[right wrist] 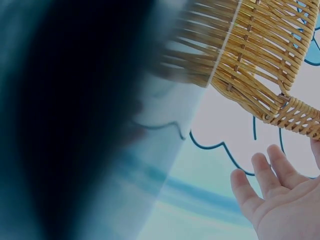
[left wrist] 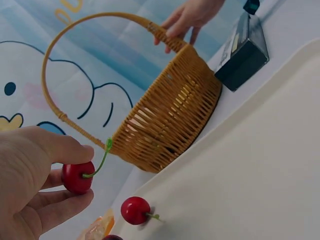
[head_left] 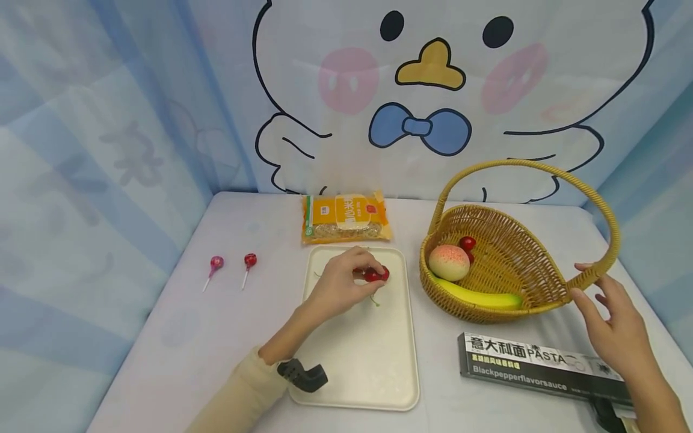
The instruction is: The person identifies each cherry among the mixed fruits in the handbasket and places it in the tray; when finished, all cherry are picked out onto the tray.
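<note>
My left hand point(head_left: 346, 282) is above the upper part of the cream tray point(head_left: 368, 361), pinching a red cherry point(left wrist: 77, 177) with a green stem between thumb and fingers. A second cherry point(left wrist: 135, 210) lies on the tray close by, and the edge of a darker one shows at the bottom of the left wrist view. At the right, my right hand point(head_left: 617, 319) holds the base of the wicker basket's handle point(head_left: 587, 276) between thumb and forefinger, its other fingers loose. Inside the basket point(head_left: 520, 240) are a peach point(head_left: 449, 263), a banana point(head_left: 482, 297) and two cherries point(head_left: 467, 243).
Behind the tray lies an orange-yellow bag of grain point(head_left: 346, 218). Two lollipops point(head_left: 216, 263) are on the white table at the left. A black pasta box point(head_left: 541, 367) lies in front of the basket, partly under the right forearm. A cartoon curtain point(head_left: 422, 168) hangs behind.
</note>
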Demonstrator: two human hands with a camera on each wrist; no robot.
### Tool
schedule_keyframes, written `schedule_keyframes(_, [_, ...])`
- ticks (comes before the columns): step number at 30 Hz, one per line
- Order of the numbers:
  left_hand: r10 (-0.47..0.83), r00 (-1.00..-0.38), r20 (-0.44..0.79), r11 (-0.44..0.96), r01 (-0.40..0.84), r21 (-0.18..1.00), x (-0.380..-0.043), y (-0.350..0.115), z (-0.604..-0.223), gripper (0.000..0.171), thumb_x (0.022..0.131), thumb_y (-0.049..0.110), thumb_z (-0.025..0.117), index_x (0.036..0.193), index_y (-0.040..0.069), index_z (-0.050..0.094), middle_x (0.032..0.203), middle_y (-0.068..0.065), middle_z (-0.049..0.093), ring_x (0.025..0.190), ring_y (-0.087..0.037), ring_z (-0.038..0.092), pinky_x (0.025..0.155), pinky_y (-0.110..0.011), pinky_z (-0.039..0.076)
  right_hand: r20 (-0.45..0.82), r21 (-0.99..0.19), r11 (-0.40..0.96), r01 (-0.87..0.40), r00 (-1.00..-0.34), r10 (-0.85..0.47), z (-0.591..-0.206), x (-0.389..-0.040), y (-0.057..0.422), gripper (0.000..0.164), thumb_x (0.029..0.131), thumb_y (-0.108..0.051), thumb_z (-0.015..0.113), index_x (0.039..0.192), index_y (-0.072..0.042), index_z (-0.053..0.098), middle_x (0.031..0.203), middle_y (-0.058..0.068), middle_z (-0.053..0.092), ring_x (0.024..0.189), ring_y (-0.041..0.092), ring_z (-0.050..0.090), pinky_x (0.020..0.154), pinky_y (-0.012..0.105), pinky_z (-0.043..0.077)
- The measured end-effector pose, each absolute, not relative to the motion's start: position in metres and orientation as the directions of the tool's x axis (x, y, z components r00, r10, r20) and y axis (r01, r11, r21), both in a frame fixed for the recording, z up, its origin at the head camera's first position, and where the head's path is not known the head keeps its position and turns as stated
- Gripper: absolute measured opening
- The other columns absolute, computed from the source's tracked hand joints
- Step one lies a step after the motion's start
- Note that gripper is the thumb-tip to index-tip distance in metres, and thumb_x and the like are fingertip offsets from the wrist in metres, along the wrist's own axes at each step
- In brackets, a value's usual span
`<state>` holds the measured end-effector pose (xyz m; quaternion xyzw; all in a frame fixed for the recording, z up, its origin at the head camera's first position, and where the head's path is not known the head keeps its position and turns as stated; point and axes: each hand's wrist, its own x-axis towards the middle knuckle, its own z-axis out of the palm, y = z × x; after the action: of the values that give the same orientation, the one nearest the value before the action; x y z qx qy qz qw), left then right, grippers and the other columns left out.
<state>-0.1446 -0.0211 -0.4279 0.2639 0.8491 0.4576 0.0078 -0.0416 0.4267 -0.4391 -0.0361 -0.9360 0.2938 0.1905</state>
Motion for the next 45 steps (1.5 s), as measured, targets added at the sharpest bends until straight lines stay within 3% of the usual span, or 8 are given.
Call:
schedule_keyframes(7, [0.396, -0.903, 0.166, 0.481, 0.358, 0.8, -0.133, -0.049, -0.433, 0.015, 0.091, 0.011, 0.085, 0.103, 0.009, 0.078, 0.109, -0.001, 0.07, 0.099, -0.016, 0.07, 0.089, -0.03, 0.066, 0.35, -0.564, 0.824, -0.055, -0.92, 0.178, -0.442, -0.043, 0.423, 0.05, 0.113, -0.017, 0.051, 0.161, -0.01, 0.043, 0.159, 0.033, 0.044, 0.164, 0.028, 0.027, 0.113, 0.0, 0.009])
schedule_keyframes(17, [0.322, -0.938, 0.125, 0.589, 0.302, 0.75, -0.126, -0.077, -0.446, 0.016, 0.089, 0.011, 0.087, 0.102, 0.012, 0.078, 0.106, -0.001, 0.069, 0.098, -0.015, 0.068, 0.087, -0.028, 0.065, 0.34, -0.564, 0.826, -0.01, -0.914, 0.221, -0.441, -0.041, 0.424, 0.049, 0.114, -0.018, 0.047, 0.162, -0.01, 0.04, 0.16, 0.033, 0.043, 0.163, 0.041, 0.026, 0.113, 0.0, 0.006])
schedule_keyframes(29, [0.296, -0.949, 0.11, 0.641, 0.283, 0.713, -0.126, -0.08, -0.458, 0.016, 0.088, 0.01, 0.088, 0.098, 0.015, 0.078, 0.108, 0.0, 0.07, 0.097, -0.013, 0.067, 0.087, -0.028, 0.065, 0.349, -0.566, 0.824, -0.023, -0.912, 0.215, -0.441, -0.042, 0.424, 0.05, 0.114, -0.017, 0.047, 0.163, -0.009, 0.04, 0.161, 0.033, 0.042, 0.163, 0.042, 0.026, 0.114, 0.001, 0.006])
schedule_keyframes(38, [0.317, -0.943, 0.101, 0.727, 0.309, 0.612, -0.121, -0.079, -0.464, 0.018, 0.089, 0.013, 0.087, 0.104, 0.017, 0.078, 0.11, -0.002, 0.07, 0.093, -0.014, 0.063, 0.086, -0.031, 0.06, 0.335, -0.573, 0.819, -0.016, -0.917, 0.217, -0.441, -0.043, 0.422, 0.05, 0.114, -0.017, 0.047, 0.163, -0.01, 0.039, 0.163, 0.032, 0.04, 0.162, 0.046, 0.026, 0.115, 0.002, 0.006])
schedule_keyframes(45, [0.298, -0.95, 0.088, 0.745, 0.29, 0.601, -0.118, -0.079, -0.464, 0.03, 0.088, 0.014, 0.087, 0.115, 0.017, 0.075, 0.119, -0.003, 0.069, 0.099, -0.015, 0.067, 0.088, -0.032, 0.061, 0.331, -0.575, 0.818, -0.017, -0.919, 0.213, -0.441, -0.043, 0.421, 0.051, 0.114, -0.017, 0.047, 0.164, -0.01, 0.039, 0.163, 0.033, 0.04, 0.16, 0.052, 0.026, 0.113, 0.001, 0.005])
